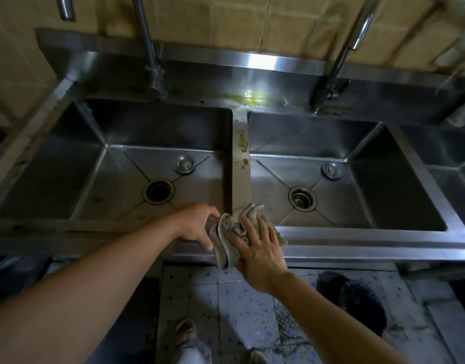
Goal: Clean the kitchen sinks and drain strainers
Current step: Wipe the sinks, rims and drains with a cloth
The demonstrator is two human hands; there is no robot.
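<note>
Rag [236, 232]: bunched at the near end of the soiled divider strip [241, 164], which runs straight away from both hands; right hand [260, 248] presses flat on it, left hand [197, 227] grips its edge, a sink [68, 164] to each side.

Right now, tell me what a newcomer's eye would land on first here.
First, the two hands at the front rim: the left hand grips a dark object half hidden by a crumpled grey cloth, and the right hand presses the cloth against it. Next, the left sink's drain gapes open, while the right sink's drain holds a strainer. Yellow-brown grime streaks the divider between the sinks.
</note>
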